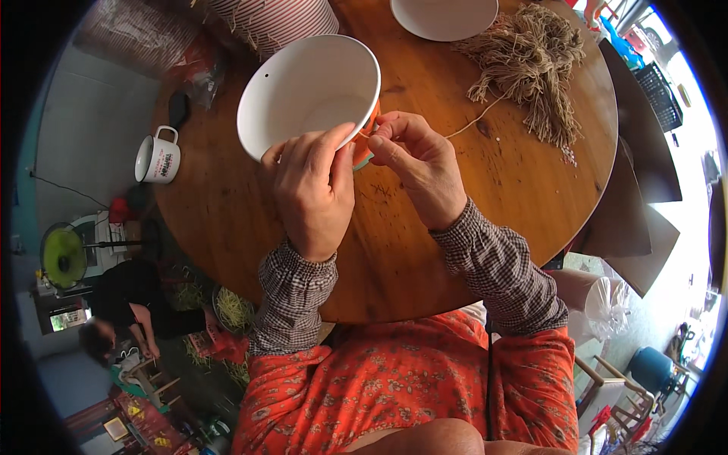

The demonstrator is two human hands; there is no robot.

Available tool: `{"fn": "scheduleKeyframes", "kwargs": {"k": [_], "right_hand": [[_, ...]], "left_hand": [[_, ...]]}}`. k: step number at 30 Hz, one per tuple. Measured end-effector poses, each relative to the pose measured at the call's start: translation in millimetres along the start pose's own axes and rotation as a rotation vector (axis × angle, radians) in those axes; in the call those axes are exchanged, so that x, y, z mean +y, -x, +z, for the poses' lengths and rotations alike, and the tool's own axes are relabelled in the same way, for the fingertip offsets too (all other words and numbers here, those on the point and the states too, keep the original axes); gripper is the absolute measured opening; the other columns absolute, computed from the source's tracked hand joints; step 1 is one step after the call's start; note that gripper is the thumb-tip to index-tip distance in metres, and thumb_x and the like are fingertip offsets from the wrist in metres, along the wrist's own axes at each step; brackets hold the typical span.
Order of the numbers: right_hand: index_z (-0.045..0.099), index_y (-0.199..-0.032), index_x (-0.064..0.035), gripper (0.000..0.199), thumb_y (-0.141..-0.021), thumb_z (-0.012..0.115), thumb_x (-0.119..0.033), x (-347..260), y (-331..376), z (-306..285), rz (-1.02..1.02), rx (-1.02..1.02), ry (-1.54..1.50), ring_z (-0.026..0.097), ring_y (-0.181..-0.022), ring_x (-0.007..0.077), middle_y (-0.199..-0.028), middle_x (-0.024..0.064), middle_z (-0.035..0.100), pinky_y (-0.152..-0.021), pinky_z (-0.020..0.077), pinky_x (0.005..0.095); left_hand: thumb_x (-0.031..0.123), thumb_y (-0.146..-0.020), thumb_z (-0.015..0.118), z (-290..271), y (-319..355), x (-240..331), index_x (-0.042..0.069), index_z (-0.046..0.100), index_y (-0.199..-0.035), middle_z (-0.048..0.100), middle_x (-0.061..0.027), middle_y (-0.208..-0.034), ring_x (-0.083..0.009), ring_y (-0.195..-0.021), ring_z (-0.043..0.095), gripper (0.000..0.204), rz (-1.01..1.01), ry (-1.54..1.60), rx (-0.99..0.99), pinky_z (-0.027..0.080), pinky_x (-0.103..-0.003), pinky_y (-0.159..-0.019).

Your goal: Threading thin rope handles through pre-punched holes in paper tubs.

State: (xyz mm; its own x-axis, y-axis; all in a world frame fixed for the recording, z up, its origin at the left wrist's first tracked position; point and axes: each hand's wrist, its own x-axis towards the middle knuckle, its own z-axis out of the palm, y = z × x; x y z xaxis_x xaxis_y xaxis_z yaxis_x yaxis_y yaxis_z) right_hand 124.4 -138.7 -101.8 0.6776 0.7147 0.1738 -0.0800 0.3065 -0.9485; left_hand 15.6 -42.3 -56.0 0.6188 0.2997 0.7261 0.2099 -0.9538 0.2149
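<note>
A paper bucket [303, 80], white inside and orange outside, tilts on the round table with its mouth toward me. A small dark hole shows near its far left rim. My left hand [312, 193] is closed on the near rim, its fingers partly hidden behind the wall. Beside the bucket's right side, my right hand [423, 163] pinches a thin tan string [479, 120] between thumb and fingers. That string runs back toward a loose heap of cut twine [531, 64]. Whether it passes through the bucket wall is hidden by my fingers.
Stacked striped buckets [277, 23] stand at the back left of the wooden table [425, 280]. A white enamel mug [161, 158] sits at the left edge, and a white round piece [444, 15] lies at the back. A person [129, 303] bends at the lower left near a green fan [64, 256].
</note>
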Motion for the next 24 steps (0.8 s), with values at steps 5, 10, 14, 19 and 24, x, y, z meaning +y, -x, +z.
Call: {"fn": "scheduleKeyframes", "kwargs": {"k": [5, 10, 14, 19, 24], "right_hand": [[0.064, -0.088, -0.0024, 0.014, -0.082, 0.072, -0.012, 0, 0, 2, 0.036, 0.04, -0.017, 0.055, -0.086, 0.012, -0.094, 0.0053, 0.058, -0.077, 0.0473, 0.0266], [0.063, -0.09, -0.0024, 0.013, -0.083, 0.072, -0.009, 2, 3, 4, -0.017, 0.032, -0.132, 0.055, -0.078, 0.0077, -0.092, 0.0032, 0.058, -0.07, 0.0471, 0.0222], [0.063, -0.091, -0.0026, 0.012, -0.085, 0.07, -0.009, -1, 3, 4, -0.048, 0.006, -0.098, 0.055, -0.073, 0.0053, -0.088, 0.0008, 0.059, -0.066, 0.0471, 0.0206], [0.062, -0.09, -0.0019, 0.012, -0.086, 0.07, -0.01, -12, 5, 4, 0.021, -0.031, -0.09, 0.056, -0.069, 0.0028, -0.079, -0.0027, 0.061, -0.06, 0.0476, 0.0191], [0.061, -0.093, -0.0008, 0.013, -0.087, 0.068, -0.01, -14, 2, -2, 0.065, -0.16, -0.114, 0.057, -0.068, 0.0034, -0.08, -0.0013, 0.062, -0.062, 0.0496, 0.0192]], "left_hand": [[0.008, -0.082, 0.067, -4, 0, 4, 0.011, 0.064, -0.103, 0.063, -0.0018, -0.086, -0.0198, -0.082, 0.061, 0.022, 0.022, 0.002, -0.032, 0.04, -0.035, -0.084], [0.008, -0.086, 0.062, -17, -9, 7, 0.008, 0.064, -0.105, 0.065, -0.0056, -0.085, -0.0229, -0.079, 0.061, 0.019, -0.011, 0.149, -0.119, 0.042, -0.036, -0.08], [0.005, -0.088, 0.058, -31, -29, -3, 0.004, 0.065, -0.104, 0.067, -0.0145, -0.088, -0.029, -0.078, 0.065, 0.017, -0.082, 0.346, -0.309, 0.049, -0.036, -0.07], [0.006, -0.085, 0.061, -30, -50, -17, 0.0, 0.067, -0.098, 0.068, -0.0175, -0.084, -0.0289, -0.076, 0.067, 0.016, -0.18, 0.493, -0.66, 0.051, -0.034, -0.067], [0.005, -0.083, 0.061, -31, -47, -13, -0.001, 0.064, -0.088, 0.067, -0.0161, -0.08, -0.0283, -0.073, 0.066, 0.008, -0.208, 0.468, -0.668, 0.051, -0.034, -0.065]]}}
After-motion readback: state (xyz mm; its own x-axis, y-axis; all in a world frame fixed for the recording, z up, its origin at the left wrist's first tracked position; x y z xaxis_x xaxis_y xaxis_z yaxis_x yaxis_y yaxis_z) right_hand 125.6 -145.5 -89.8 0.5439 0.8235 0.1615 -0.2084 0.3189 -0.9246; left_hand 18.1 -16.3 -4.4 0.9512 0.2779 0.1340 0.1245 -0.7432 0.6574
